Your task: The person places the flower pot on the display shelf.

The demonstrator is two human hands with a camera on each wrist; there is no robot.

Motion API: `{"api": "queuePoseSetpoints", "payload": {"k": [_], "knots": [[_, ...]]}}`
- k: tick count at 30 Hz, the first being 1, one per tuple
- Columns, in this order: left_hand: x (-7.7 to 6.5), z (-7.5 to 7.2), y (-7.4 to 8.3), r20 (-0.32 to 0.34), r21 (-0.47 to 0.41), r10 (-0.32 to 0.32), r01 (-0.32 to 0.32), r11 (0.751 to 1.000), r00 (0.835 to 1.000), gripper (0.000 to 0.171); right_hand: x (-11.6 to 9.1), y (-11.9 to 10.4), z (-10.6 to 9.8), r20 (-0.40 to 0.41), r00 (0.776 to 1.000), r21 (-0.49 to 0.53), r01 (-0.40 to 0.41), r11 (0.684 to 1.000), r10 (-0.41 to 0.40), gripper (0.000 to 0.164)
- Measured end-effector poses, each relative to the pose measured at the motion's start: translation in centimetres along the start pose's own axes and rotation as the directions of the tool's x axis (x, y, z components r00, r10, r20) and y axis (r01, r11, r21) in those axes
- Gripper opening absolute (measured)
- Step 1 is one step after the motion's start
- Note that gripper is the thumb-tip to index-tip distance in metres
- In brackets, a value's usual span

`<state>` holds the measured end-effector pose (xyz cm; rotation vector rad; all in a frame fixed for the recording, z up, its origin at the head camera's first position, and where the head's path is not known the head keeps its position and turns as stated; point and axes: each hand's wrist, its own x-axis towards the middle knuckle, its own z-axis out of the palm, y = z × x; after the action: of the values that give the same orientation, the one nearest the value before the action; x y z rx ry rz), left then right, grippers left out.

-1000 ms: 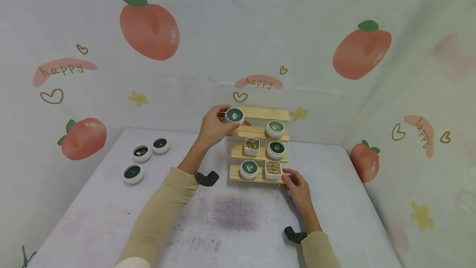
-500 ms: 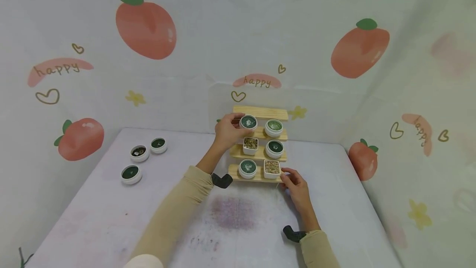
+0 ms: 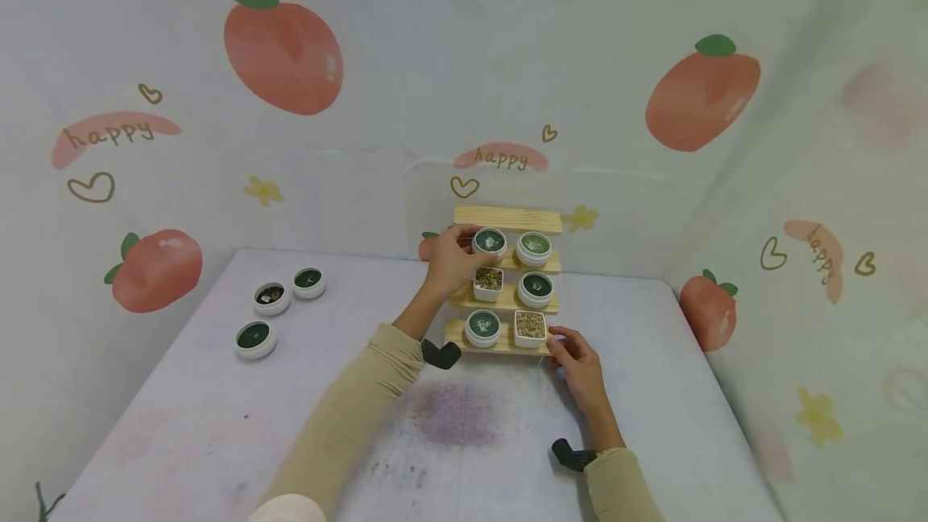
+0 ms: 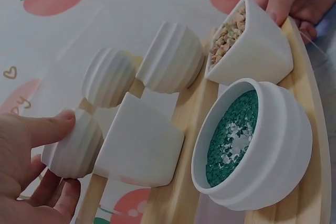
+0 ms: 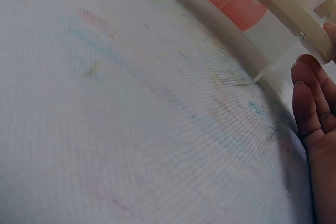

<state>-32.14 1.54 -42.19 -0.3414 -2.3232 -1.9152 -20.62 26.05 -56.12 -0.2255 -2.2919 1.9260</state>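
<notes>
A tiered wooden stand (image 3: 507, 219) carries small white pots on its shelves. My left hand (image 3: 451, 266) holds a round ribbed pot (image 4: 76, 142) with dark green filling between thumb and fingers, at the left of the second shelf from the top. To its right stands a round pot with lighter green filling (image 3: 535, 246). Below are a square pot (image 3: 489, 283), a dark green round pot (image 3: 536, 286), another round pot (image 4: 252, 145) and a square pot of grainy bits (image 4: 252, 43). My right hand (image 3: 580, 369) grips the right end of the lowest shelf (image 5: 294, 11).
On the left of the table (image 3: 174, 409) sit three more round white pots: a dark green one (image 3: 309, 282), one with brown-black filling (image 3: 271, 297) and a nearer green one (image 3: 255, 338). A fruit-printed cloth (image 3: 406, 63) hangs behind the stand.
My left hand has carried the round pot right and down, from beside the top shelf to the second shelf, next to the light green pot. The right hand stays at the lowest shelf's end.
</notes>
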Motion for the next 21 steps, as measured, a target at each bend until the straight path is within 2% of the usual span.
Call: {"api": "queuePoseSetpoints", "payload": {"k": [14, 21], "knots": [[-0.04, -0.03, -0.06, 0.015, 0.067, 0.007, -0.008, 0.998, 1.000, 0.056, -0.08, -0.18, 0.05, -0.004, 1.000, -0.004, -0.008, 1.000, 0.008, 0.037], [-0.32, -0.72, 0.32, 0.020, 0.117, 0.013, -0.016, 0.993, 1.000, 0.058, -0.06, -0.13, 0.05, -0.006, 1.000, -0.011, -0.005, 1.000, 0.005, 0.036]]}}
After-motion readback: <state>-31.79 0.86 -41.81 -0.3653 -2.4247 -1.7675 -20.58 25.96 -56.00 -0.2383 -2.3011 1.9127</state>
